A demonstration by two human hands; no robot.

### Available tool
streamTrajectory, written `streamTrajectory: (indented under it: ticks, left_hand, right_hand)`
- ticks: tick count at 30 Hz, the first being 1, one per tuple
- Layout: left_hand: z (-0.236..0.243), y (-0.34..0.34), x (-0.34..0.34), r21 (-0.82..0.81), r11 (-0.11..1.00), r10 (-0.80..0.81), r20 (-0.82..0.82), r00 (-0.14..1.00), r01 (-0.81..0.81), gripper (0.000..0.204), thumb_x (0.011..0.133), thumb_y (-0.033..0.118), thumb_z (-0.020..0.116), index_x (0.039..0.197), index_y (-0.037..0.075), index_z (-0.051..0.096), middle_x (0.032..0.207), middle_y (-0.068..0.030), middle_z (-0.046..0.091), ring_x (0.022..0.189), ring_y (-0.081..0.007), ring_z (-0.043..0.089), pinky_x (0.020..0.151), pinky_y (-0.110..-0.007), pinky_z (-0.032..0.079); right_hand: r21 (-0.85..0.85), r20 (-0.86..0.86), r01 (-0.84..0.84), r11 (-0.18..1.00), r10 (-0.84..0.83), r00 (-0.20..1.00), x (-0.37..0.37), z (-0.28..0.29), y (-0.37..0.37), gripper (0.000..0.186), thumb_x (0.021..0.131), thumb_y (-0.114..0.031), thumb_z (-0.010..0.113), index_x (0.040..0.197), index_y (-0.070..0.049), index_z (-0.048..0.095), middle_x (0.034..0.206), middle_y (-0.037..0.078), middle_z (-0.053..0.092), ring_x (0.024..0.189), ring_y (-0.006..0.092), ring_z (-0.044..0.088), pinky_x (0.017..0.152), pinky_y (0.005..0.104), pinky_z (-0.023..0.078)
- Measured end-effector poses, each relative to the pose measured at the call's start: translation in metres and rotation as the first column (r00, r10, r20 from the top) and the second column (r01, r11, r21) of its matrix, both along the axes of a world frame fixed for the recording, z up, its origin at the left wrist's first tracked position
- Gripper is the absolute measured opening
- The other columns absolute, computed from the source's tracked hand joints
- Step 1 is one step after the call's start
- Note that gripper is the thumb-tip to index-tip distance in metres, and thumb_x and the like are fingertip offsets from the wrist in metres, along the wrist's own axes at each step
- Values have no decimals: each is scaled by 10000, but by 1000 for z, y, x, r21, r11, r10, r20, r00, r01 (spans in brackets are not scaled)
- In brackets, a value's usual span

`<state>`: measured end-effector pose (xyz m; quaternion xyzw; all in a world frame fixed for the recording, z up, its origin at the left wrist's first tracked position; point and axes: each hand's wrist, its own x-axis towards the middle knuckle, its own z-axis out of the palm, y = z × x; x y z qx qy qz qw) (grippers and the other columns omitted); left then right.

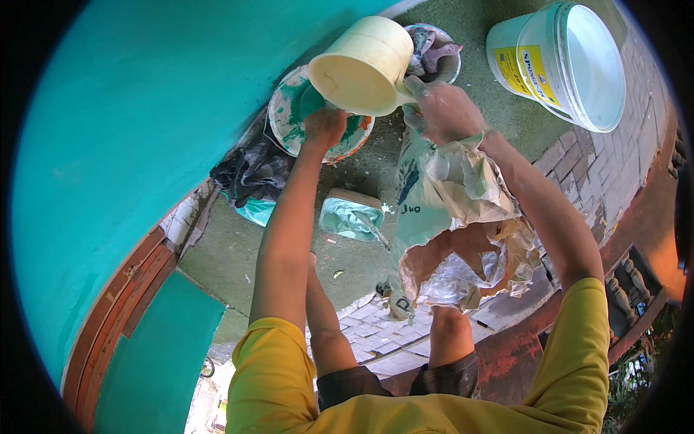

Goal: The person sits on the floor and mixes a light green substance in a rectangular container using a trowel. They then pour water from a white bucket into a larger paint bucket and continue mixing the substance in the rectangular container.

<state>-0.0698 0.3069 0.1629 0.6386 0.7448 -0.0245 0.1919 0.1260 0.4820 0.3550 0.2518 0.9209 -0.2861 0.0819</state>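
Both hands tilt a cream tub over an opened powder sack.
Right hand [444, 108] grips the cream tub [365, 65]; left hand [325, 126] props its underside. Its inside looks bare, so the pouring seems nearly done. The sack [426, 217] gapes below, paint-smeared pan [289, 116] behind.

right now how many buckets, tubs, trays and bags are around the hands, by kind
big white buckets: 1
cream tubs, held up by both hands: 1
paint-smeared round basins: 1
small round tubs of rags: 1
rectangular trays: 1
torn paper bags: 1
total: 6
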Motion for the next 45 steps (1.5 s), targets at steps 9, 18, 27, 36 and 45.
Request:
streamTrajectory:
  ticks: [9, 18, 27, 36, 45]
  left_hand:
    - [-26, -7, -5, -28, 998, 57, -19, 998, -57, 252, 867, 230, 515, 777, 36, 647, 785, -159, 650, 735, -340, 634, 642, -459, 502]
    - [-38, -33, -10, -2, 996, -89, 148, 985, 90, 173, 832, 235, 586, 922, 119, 679, 955, -211, 643, 888, -328, 633, 751, -436, 512]
    - [82, -30, 51, -545, 790, 260, 713, -652, -281, 478, 881, 442, 578, 1220, 109, 519, 1178, -67, 549, 1128, -214, 506, 992, -427, 341]
    - [134, -3, 66, -828, 452, 50, 394, -918, -331, 395, 927, 339, 380, 1174, 65, 518, 1327, -147, 511, 1211, -248, 473, 1046, -411, 327]
    - [156, -66, 60, -823, -3, 260, 547, -796, -567, 326, 925, 296, 379, 1123, 44, 443, 836, -85, 512, 774, -199, 523, 759, -335, 451]
  right_hand:
    - [-16, 95, -26, 1000, 28, 995, -1, 2, -8, 277, 717, -126, 635, 915, 55, 566, 741, 219, 634, 723, 375, 649, 642, 449, 524]
    - [5, 93, -117, 993, 116, 989, -15, 5, -33, 319, 738, -52, 583, 1019, 47, 471, 756, 203, 635, 715, 349, 655, 597, 430, 520]
    - [-387, -296, 136, 912, -263, 918, -21, -46, -40, 325, 827, -243, 636, 954, 45, 555, 763, 244, 602, 655, 373, 597, 620, 428, 477]
    - [-644, -270, 3, 765, -231, 935, -24, -48, -70, 233, 792, -133, 573, 963, 26, 571, 857, 252, 604, 846, 397, 601, 744, 444, 464]
    - [-210, 303, -277, 938, 332, 893, -106, -134, -3, 110, 703, -84, 635, 777, -23, 690, 766, 174, 679, 760, 266, 691, 680, 373, 541]
